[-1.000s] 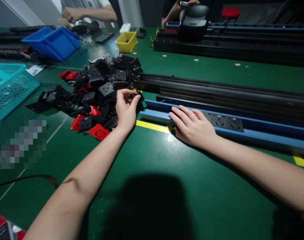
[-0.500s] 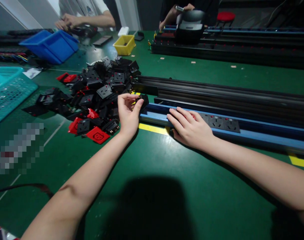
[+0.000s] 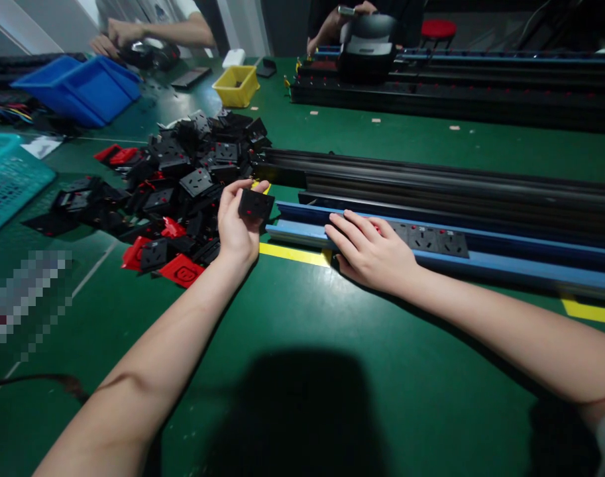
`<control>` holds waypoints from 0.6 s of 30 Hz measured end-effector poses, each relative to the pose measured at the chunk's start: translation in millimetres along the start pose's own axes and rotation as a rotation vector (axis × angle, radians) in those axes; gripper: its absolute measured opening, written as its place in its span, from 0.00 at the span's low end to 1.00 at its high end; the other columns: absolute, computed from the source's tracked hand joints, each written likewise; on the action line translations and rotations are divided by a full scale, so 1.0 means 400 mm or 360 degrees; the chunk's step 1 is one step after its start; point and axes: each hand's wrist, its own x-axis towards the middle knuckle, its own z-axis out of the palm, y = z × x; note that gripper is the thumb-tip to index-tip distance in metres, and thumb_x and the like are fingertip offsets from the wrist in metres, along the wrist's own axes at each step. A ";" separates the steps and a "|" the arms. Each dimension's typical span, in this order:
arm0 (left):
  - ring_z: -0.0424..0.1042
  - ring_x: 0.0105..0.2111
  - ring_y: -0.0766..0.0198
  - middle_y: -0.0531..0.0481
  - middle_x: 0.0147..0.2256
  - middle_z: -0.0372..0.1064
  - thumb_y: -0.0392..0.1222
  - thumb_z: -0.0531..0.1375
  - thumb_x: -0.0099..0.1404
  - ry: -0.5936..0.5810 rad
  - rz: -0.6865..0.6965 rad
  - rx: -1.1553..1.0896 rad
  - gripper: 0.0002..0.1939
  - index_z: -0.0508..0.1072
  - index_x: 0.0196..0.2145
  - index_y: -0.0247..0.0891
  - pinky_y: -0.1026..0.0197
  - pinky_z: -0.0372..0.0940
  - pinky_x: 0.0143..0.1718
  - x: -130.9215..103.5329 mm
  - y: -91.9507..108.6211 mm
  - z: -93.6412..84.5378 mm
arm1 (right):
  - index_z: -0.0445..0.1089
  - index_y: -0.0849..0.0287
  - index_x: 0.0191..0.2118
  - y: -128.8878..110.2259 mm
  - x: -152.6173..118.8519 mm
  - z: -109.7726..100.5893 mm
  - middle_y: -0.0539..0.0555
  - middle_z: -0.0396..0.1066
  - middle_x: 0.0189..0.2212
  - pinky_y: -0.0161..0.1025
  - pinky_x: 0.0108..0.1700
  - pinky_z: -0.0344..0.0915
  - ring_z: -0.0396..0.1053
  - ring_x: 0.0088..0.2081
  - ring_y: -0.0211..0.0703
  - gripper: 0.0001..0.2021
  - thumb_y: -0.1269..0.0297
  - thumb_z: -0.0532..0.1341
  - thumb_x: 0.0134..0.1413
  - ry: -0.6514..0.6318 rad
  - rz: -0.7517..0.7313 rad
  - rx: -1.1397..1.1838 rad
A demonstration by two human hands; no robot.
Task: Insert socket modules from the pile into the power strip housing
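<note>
My left hand (image 3: 238, 222) is closed on a black socket module (image 3: 255, 205), holding it just off the left end of a blue metal channel (image 3: 302, 230). The module's face, with a small red spot, is turned toward me. My right hand (image 3: 374, 250) lies flat with fingers stretched over the channel, covering part of a row of black socket modules (image 3: 439, 240) seated in it. A bit of red shows beside its fingers. Left of my left hand is a heap of loose black socket modules (image 3: 197, 182), with red ones (image 3: 181, 269) at its near edge.
Long black channels (image 3: 431, 182) lie behind the blue one. A blue bin (image 3: 101, 93), a yellow bin (image 3: 236, 86) and a teal basket (image 3: 18, 179) stand at the left and back. Across the green table, two people's hands (image 3: 126, 36) are at work near finished-looking black strips (image 3: 431, 99).
My left hand has drawn back left from the channel's end and turned the socket module so its face shows. My right hand stays on the channel. The view has shifted slightly.
</note>
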 end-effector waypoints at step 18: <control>0.69 0.27 0.67 0.54 0.36 0.68 0.49 0.65 0.57 0.0043 -0.0071 0.0179 0.21 0.56 0.42 0.47 0.66 0.56 0.23 0.019 -0.029 -0.004 | 0.65 0.67 0.65 0.001 0.000 0.000 0.65 0.65 0.66 0.50 0.58 0.58 0.65 0.63 0.60 0.25 0.65 0.56 0.66 0.0003 0.0002 0.0013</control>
